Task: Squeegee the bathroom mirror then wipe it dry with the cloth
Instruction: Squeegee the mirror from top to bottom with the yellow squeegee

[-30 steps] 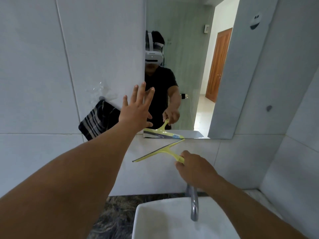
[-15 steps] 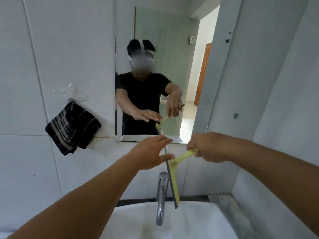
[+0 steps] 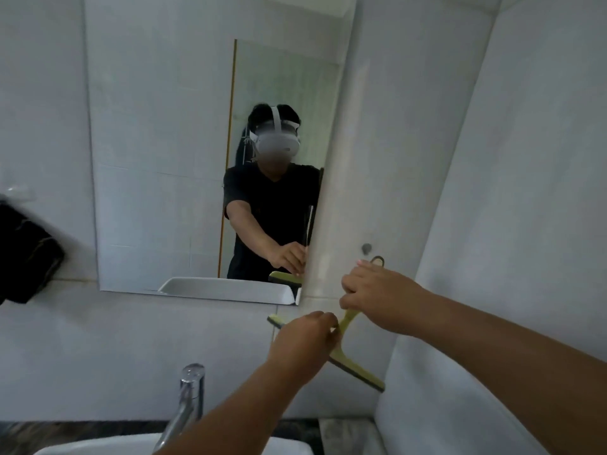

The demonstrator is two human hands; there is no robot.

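While both hands work the squeegee point(image 3: 348, 339) just below the mirror's point(image 3: 157, 152) lower right corner, the squeegee step looks to be ending. The right hand point(image 3: 374, 297) is closed round the yellow handle, lifting its loop toward a wall hook point(image 3: 366, 248); the left hand point(image 3: 303, 339) pinches the blade bar. Next move, I'd say: hang the loop, then reach well left for the dark cloth point(image 3: 28, 254) on the wall. Pale tiles all round, a white basin point(image 3: 289, 446) and chrome tap point(image 3: 189, 399) beneath.
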